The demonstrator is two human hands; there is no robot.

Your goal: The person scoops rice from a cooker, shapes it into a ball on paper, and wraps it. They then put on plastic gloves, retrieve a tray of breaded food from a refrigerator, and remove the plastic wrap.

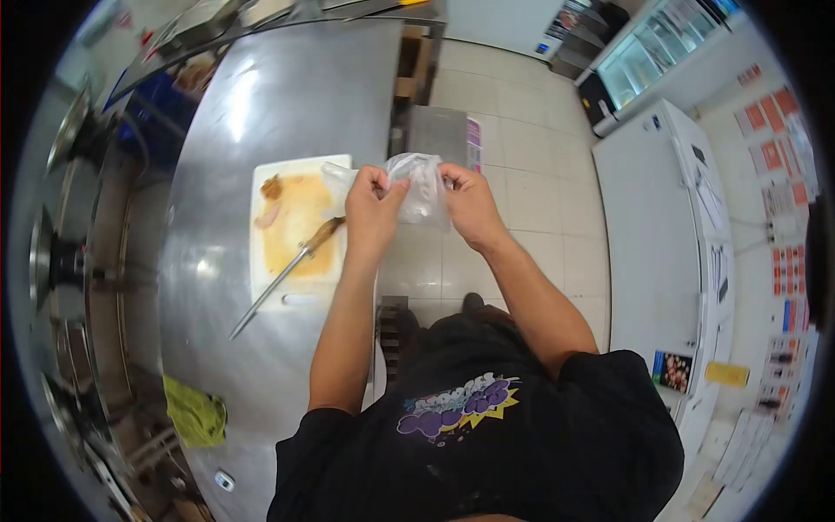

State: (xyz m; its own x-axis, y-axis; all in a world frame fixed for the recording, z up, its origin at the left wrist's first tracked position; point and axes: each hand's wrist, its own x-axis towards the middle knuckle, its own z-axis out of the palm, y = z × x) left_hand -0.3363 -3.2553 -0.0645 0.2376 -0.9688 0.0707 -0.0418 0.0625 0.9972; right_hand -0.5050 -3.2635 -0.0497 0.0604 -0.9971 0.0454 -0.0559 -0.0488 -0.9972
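Observation:
A clear, crumpled plastic bag [424, 193] is stretched between my two hands, past the right edge of the steel table. My left hand [376, 209] pinches one side of it, with a loose flap lying over the board's corner. On the other side, my right hand [470, 204] grips the bag between thumb and fingers. Left of my hands lies a white cutting board [271, 296] stained yellowish, bearing a small brown piece [271, 187] and a pale pink scrap [267, 217]. A sharpening steel [283, 283] with a wooden handle rests diagonally across the board, its tip over the tabletop.
The steel table [287, 96] runs along my left. On it are a yellow-green cloth [195, 412] and a small white object [224, 480]. A white chest freezer [652, 226] stands to the right beyond the tiled floor [531, 209]. Metal trays [196, 30] sit at the far left.

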